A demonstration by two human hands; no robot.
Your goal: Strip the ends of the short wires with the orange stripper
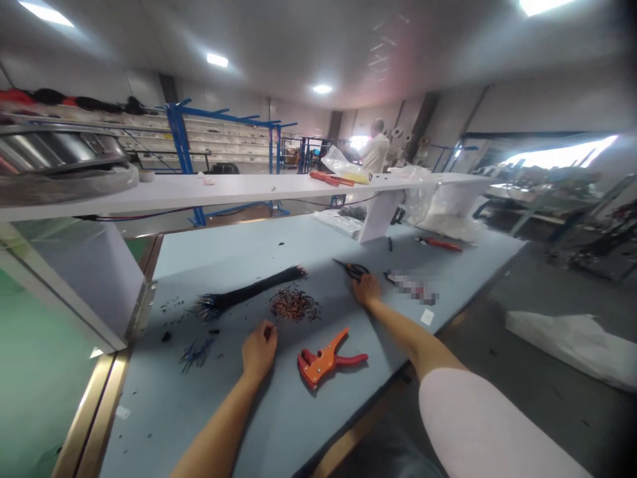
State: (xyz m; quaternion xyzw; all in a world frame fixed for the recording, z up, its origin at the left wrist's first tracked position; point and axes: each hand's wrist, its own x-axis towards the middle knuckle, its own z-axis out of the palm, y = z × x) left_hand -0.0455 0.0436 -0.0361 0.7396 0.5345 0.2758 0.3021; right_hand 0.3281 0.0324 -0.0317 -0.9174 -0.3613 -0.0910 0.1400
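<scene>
- Right now the left hand (pixel 259 350) sits on the near part of the counter (pixel 213 265), its fingers pinched together on a tiny dark bit (pixel 271 330) that is too small to tell exactly.
- The right hand (pixel 367 290) lies further right, with its fingers curled over the handles of the black scissors (pixel 355 270), whose blades point far and left.
- A bundle of black wires (pixel 249 292) lies across the counter, far and left of the left hand.
- Just near that bundle is a heap of brownish cut wire bits (pixel 294 304), between the two hands.
- A small scatter of blue and black wire pieces (pixel 196 353) lies to the left of the left hand.
- An orange wire stripper (pixel 323 358) lies between the hands on the near side, touching neither.
- Red-handled pliers (pixel 438 244) lie at the far right of the counter, and a blurred patch (pixel 412 287) sits just right of the scissors.
- A white shelf (pixel 199 190) runs along the far side of the counter, carrying a red tool (pixel 328 178), a plastic bag (pixel 341 162) and a shiny metal object (pixel 60 153) at the left.
- Beyond the shelf, a co-worker in a white shirt (pixel 374 149) stands near a blue rack (pixel 179 139), which is further left.
</scene>
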